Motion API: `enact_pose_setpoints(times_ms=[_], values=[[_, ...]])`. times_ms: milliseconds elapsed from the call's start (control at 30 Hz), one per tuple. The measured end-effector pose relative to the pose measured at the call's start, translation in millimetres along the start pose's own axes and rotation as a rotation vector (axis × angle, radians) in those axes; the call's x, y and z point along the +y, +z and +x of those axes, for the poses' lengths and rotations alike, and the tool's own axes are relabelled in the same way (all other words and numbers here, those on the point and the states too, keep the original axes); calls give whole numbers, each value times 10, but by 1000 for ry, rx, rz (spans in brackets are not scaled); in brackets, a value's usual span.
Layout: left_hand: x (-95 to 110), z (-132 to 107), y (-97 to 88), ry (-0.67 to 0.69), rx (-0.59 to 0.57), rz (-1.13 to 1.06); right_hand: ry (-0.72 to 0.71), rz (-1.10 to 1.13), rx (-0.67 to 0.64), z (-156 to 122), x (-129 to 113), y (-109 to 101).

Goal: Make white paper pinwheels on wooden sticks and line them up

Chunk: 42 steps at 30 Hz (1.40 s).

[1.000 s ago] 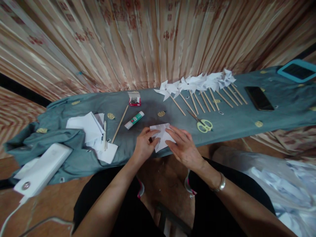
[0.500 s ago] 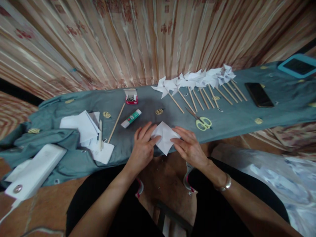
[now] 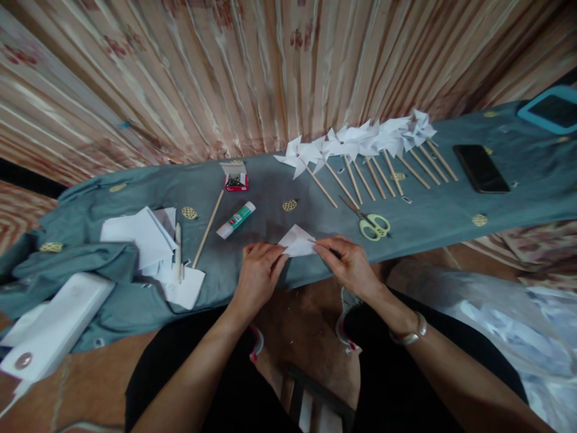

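A small white sheet of paper, folded into a triangle with its point away from me, is held over the near edge of the cloth-covered table. My left hand pinches its left corner between thumb and fingers. At the right corner, the thumb and fingers of my right hand grip it too. Beyond the paper and to the left lies a glue stick. Green-handled scissors rest just past my right hand.
Several white paper pinwheels on wooden sticks line the back. A red box of small metal pieces stands open. Leftward lie a loose stick, a pen, paper sheets and a white device; rightward, a phone.
The paper, a flat diamond before, is now doubled over into a triangle, its near corner no longer hanging toward me. Both hands still hold its sides. The view has shifted slightly.
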<state>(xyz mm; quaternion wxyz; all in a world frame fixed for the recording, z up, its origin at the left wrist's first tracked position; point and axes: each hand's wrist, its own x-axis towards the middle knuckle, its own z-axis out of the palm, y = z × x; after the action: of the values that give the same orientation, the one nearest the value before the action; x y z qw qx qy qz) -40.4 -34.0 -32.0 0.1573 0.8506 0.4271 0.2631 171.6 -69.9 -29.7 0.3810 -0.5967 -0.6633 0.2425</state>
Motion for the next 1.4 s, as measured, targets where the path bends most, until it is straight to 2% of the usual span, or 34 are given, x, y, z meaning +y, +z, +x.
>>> enact_pose_setpoints(times_ms=[100, 167, 267, 367, 533, 867, 1100, 1400], values=[[5, 47, 4, -53, 17, 33, 51, -3, 20, 68, 22, 24], [56, 63, -12, -32, 39, 79, 83, -13, 36, 102, 29, 38], [191, 37, -11, 128, 36, 151, 123, -20, 76, 140, 25, 54], [318, -33, 61, 230, -46, 186, 154, -44, 91, 158, 13, 60], [367, -111, 190, 206, -182, 229, 200, -83, 83, 165, -4, 57], [325, -100, 190, 183, -241, 213, 225, -117, 106, 189, -31, 64], [311, -105, 201, 185, -256, 212, 188, -168, 101, 182, -23, 78], [321, -101, 215, 180, -271, 234, -60, -391, 106, 108, -20, 99]])
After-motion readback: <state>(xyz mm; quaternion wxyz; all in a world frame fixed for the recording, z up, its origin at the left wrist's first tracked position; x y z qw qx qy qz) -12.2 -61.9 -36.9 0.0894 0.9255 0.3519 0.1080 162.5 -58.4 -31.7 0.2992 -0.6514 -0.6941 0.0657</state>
